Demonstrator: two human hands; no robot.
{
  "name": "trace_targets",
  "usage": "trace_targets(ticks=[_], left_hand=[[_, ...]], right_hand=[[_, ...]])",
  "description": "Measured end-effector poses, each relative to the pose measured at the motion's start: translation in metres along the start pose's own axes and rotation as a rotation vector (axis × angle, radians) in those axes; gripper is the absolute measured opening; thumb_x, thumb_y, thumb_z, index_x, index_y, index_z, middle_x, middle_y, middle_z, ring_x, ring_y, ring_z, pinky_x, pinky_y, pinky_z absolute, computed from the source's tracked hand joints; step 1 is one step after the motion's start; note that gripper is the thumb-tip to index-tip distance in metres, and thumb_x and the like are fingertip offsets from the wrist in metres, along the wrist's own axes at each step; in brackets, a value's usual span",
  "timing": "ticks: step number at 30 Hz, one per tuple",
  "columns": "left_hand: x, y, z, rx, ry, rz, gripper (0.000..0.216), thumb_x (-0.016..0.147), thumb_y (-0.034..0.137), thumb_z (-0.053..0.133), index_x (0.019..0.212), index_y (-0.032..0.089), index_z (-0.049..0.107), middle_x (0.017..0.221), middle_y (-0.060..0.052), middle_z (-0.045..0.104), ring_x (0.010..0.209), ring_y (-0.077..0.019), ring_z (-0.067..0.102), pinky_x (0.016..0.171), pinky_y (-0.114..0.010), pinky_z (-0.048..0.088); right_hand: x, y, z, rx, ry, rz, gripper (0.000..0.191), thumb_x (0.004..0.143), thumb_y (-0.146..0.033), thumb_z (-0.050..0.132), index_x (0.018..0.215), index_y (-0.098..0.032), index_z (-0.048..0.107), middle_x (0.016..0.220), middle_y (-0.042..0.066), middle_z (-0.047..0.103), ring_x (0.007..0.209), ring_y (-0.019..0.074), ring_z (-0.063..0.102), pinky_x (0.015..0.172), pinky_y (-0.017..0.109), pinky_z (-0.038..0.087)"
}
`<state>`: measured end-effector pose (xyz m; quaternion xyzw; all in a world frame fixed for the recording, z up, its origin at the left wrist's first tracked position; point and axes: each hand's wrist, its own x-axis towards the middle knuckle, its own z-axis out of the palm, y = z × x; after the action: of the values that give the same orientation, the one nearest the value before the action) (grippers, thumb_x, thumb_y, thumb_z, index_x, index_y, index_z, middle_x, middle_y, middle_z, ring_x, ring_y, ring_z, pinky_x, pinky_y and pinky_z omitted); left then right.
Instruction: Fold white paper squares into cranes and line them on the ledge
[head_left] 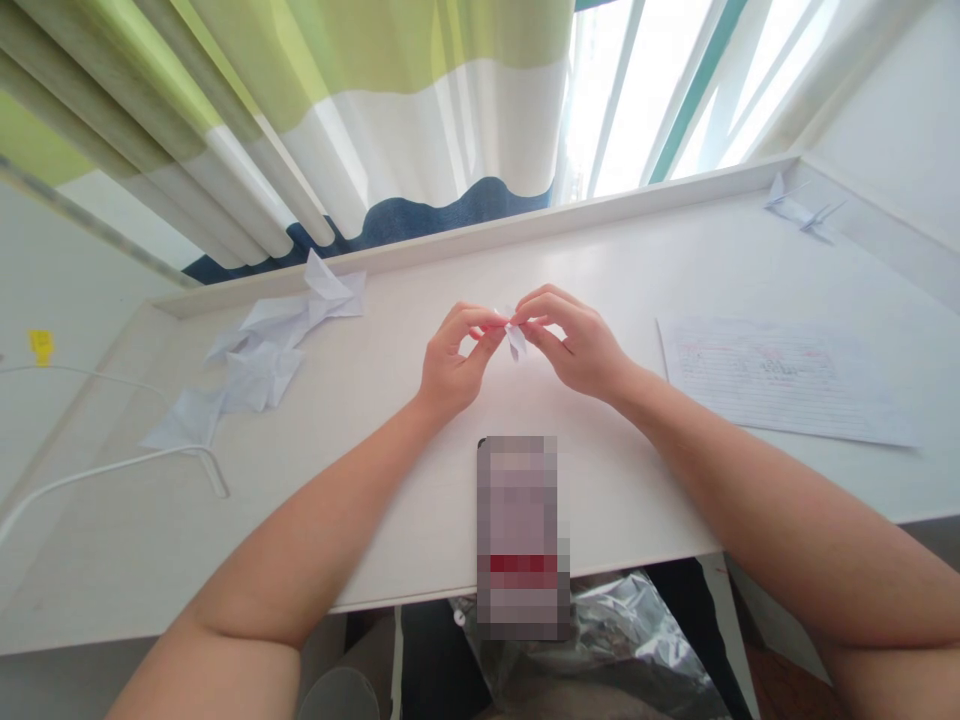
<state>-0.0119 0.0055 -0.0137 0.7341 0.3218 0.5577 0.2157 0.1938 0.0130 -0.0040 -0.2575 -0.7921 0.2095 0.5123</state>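
Near edge: shiny crumpled silver-grey plastic film (637, 620) lies below the counter edge, its lower part cut off by the frame.
Blurred rectangle: a dark-edged rectangular object (517, 500) with a red band overlaps the near edge in view; it is masked into blocks, so its surface cannot be read.
Counter: a white counter (420, 490) with a raised far rim spreads under both forearms, which are cut off at the bottom.
Left tube: a thin bent white tube (127, 460) enters from the left, the rest of it out of frame.
Left hand: the left hand (454, 360) pinches narrowly, thumb against fingertips, on the paper.
Right hand: the right hand (574, 340) pinches the same paper from the other side, fingertips close to the left ones.
Held paper: a small folded white paper piece (517, 345) is between the fingertips, over the middle of the counter; fingers hide its upper part, and its folds are hard to make out.
Paper's direction: the visible long axis runs down toward the person, leaning slightly right.
Right sheet: a lined white paper sheet (780, 385) lies flat, its writing illegible.
Left papers: folded white paper shapes (262, 370) overlap, hiding one another's edges.
Far corner: a pointed folded white paper figure (791, 210) sits near the rim.
Behind: a green, white and navy curtain (420, 120) hangs beside a glaring window (645, 90).
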Motion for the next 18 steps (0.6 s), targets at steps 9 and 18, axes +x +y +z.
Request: trace_targets(ticks=[9,18], left_hand=[[-0.0027,-0.0021,0.0016,-0.01,0.013,0.019,0.015,0.108,0.041,0.067,0.108,0.029,0.077,0.099,-0.002,0.077,0.093,-0.0164,0.071,0.083,-0.034,0.056],[-0.0025,-0.0036,-0.0007,-0.034,0.026,0.04,0.006,0.105,0.033,0.073,0.107,0.032,0.078,0.101,-0.001,0.078,0.095,-0.016,0.071,0.083,-0.033,0.055]], right_hand=[[-0.0009,-0.0011,0.0012,-0.027,0.022,0.033,0.016,0.108,-0.018,0.055,0.105,-0.028,0.068,0.102,0.001,0.072,0.092,0.0177,0.069,0.086,0.039,0.063],[-0.0003,0.0013,-0.0026,-0.082,-0.018,-0.046,0.014,0.109,-0.021,0.059,0.11,-0.028,0.07,0.107,0.003,0.071,0.096,0.0191,0.07,0.083,0.038,0.06]])
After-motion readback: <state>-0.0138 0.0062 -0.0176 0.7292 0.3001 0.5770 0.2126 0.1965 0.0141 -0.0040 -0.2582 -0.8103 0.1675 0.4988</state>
